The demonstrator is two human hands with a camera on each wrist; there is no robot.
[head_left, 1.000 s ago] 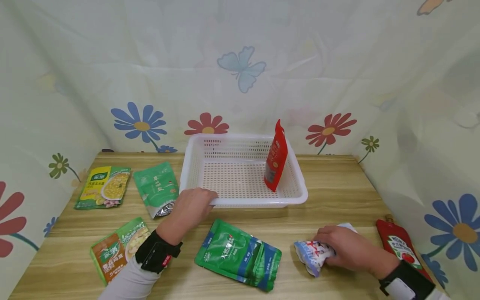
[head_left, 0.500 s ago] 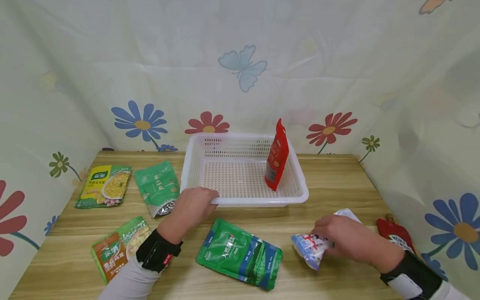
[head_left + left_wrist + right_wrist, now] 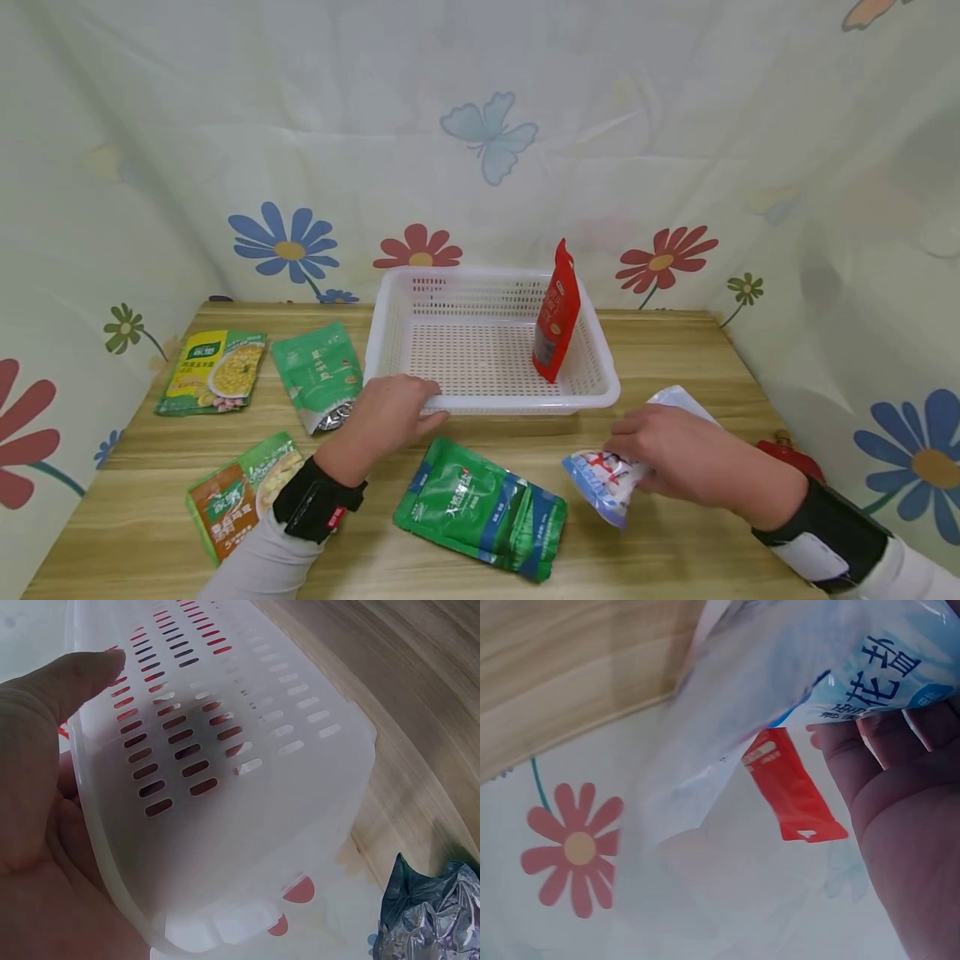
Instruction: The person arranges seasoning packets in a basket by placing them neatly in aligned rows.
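The left hand (image 3: 390, 417) grips the near left rim of a white perforated basket (image 3: 517, 405); in the left wrist view its thumb lies against the outer wall of the basket (image 3: 247, 817), the other fingers behind the rim. A red pouch (image 3: 557, 321) stands upright inside the basket's right end. The right hand (image 3: 686, 458) holds a white and blue bag (image 3: 607, 483) from above, right of the basket's near corner; the bag sticks out on both sides of the hand. In the right wrist view, fingers of the hand (image 3: 907, 802) curl against the printed bag (image 3: 885, 675).
Left of the basket lie a yellow-green packet (image 3: 213, 372), a green pouch (image 3: 318, 375) and a brown-green packet (image 3: 240, 500). Another green pouch (image 3: 480, 508) lies before the basket. A red pouch with a cap (image 3: 791, 457) is partly hidden behind the right wrist.
The right hand has moved up and to the left in the head view with the white and blue bag. The left hand keeps its place on the rim, its thumb now more visible.
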